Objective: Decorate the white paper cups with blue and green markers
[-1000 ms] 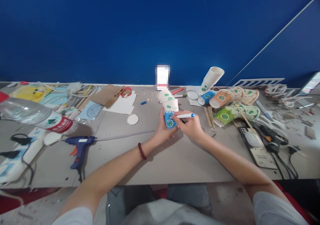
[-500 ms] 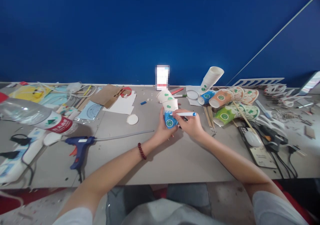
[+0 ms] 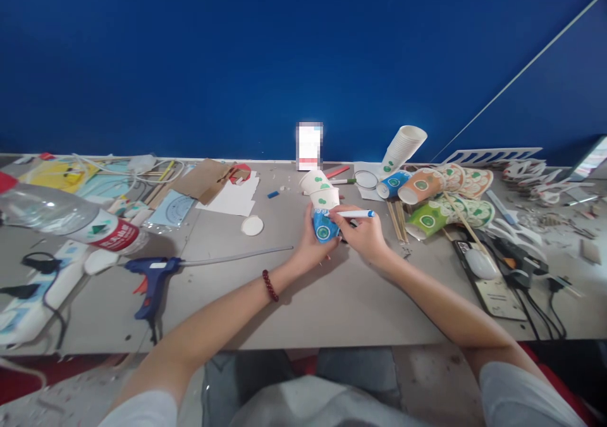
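My left hand (image 3: 313, 245) is wrapped round a blue paper cup (image 3: 325, 228) with a round green emblem. Above the blue cup, white paper cups (image 3: 325, 197) with green leaf marks continue in a curved row, tilted back and to the left. Between the fingers of my right hand (image 3: 364, 234) is a white marker pen (image 3: 353, 214) with a blue end. Its tip points left at the upper part of the blue cup; whether it touches the paper, I cannot tell. Part of the blue cup is hidden behind my fingers.
On the left are a blue glue gun (image 3: 154, 275), a water bottle (image 3: 85, 221) and a power strip (image 3: 47, 294). A white disc (image 3: 252, 225) lies nearby. Rightward stand stacked white cups (image 3: 404, 147), orange cups (image 3: 420, 186), green cups (image 3: 431, 219) and a black tool with cords (image 3: 521, 262).
The marker has swung from slanting upward to lying nearly level, and its tip has moved higher on the blue cup. My left hand keeps its hold.
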### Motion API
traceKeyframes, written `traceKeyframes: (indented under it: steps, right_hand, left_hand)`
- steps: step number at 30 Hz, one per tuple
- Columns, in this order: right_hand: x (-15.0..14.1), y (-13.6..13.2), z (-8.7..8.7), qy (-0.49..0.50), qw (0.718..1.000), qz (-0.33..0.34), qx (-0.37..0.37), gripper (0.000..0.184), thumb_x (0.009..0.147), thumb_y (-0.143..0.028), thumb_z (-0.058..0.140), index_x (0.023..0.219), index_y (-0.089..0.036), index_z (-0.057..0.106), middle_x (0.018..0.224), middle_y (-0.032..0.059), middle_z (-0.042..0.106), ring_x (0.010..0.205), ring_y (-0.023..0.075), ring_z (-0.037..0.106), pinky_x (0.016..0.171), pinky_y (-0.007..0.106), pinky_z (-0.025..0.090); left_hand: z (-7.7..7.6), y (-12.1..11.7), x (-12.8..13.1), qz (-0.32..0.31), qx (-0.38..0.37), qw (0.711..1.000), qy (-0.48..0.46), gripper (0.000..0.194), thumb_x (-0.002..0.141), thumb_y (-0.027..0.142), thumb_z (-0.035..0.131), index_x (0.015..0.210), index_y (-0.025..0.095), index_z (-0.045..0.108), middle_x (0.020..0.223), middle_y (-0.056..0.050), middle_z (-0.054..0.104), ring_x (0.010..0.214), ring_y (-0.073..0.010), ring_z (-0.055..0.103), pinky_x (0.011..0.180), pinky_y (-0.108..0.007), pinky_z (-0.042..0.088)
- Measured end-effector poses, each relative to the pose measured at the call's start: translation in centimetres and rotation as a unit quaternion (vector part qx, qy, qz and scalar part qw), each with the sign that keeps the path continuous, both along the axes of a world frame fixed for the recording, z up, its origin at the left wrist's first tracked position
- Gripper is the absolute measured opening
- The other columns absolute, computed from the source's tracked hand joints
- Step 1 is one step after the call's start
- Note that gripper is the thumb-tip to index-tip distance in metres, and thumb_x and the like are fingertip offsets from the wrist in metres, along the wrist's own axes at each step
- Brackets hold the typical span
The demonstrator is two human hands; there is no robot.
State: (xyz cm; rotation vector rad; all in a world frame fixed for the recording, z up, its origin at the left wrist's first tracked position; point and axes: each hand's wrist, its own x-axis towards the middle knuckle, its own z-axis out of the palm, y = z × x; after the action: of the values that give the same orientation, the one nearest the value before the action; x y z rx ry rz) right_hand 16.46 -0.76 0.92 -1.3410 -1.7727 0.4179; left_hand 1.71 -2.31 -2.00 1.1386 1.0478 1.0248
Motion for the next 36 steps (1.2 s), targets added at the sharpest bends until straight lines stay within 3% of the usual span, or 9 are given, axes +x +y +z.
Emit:
traceKeyframes:
  steps: [6,13,19,23,31,36]
  right_hand:
    - [0.1,0.0,0.3,0.011,1.000,0.000,-0.005,0.026,0.096,-0.043,0.064,0.093,-0.023,0.080,0.082,0.0068,0.082,0.076,0.0238,0.076,0.072,0.034,0.060]
    - [0.0,-0.7,0.8,-0.028,0.999,0.012,-0.031,0.023,0.092,-0.041,0.067,0.090,-0.023,0.081,0.077,0.0061,0.081,0.063,0.0208,0.073,0.064,0.031,0.057]
    - [-0.1,-0.3,0.3,0.000,1.000,-0.004,-0.019,0.025,0.093,-0.041,0.065,0.089,-0.022,0.082,0.086,0.0070,0.083,0.065,0.0202,0.073,0.068,0.032,0.057]
    - [0.0,-0.1,0.4,0.011,1.000,-0.002,-0.026,0.025,0.093,-0.041,0.065,0.091,-0.022,0.082,0.079,0.0063,0.081,0.068,0.0209,0.073,0.070,0.032,0.058]
    - [0.0,-0.4,0.8,-0.022,0.999,-0.001,-0.024,0.023,0.092,-0.041,0.067,0.087,-0.024,0.081,0.075,0.0053,0.080,0.065,0.0210,0.073,0.066,0.031,0.056]
    - [0.1,-0.2,1.2,-0.028,0.999,-0.001,-0.037,0.022,0.092,-0.039,0.066,0.089,-0.024,0.081,0.064,0.0041,0.077,0.062,0.0218,0.073,0.063,0.031,0.055]
  left_hand:
    - [0.4,-0.2,-0.1,-0.006,-0.009,1.000,-0.004,0.122,0.073,0.020,0.082,0.166,0.035,0.005,0.140,-0.016,0.061,0.083,-0.0186,0.067,0.046,-0.018,0.049]
    - [1.0,-0.5,-0.1,-0.005,-0.009,1.000,0.001,0.120,0.076,0.021,0.080,0.167,0.036,0.003,0.137,-0.015,0.063,0.076,-0.0155,0.065,0.045,-0.020,0.048]
    - [0.5,-0.3,0.0,-0.003,0.007,1.000,-0.004,0.119,0.074,0.020,0.081,0.166,0.035,0.007,0.139,-0.016,0.061,0.078,-0.0154,0.065,0.045,-0.019,0.049]
    - [0.6,-0.3,0.0,-0.004,0.009,1.000,-0.004,0.118,0.072,0.018,0.081,0.165,0.035,0.011,0.138,-0.015,0.062,0.082,-0.0163,0.065,0.046,-0.017,0.050]
    - [0.7,-0.4,0.2,-0.005,-0.004,1.000,-0.013,0.123,0.073,0.018,0.080,0.166,0.035,0.003,0.138,-0.015,0.062,0.074,-0.0128,0.063,0.045,-0.016,0.047]
    - [0.7,-0.5,0.0,-0.012,0.002,1.000,-0.006,0.124,0.073,0.018,0.079,0.167,0.033,-0.001,0.141,-0.017,0.059,0.080,-0.0151,0.063,0.045,-0.017,0.050]
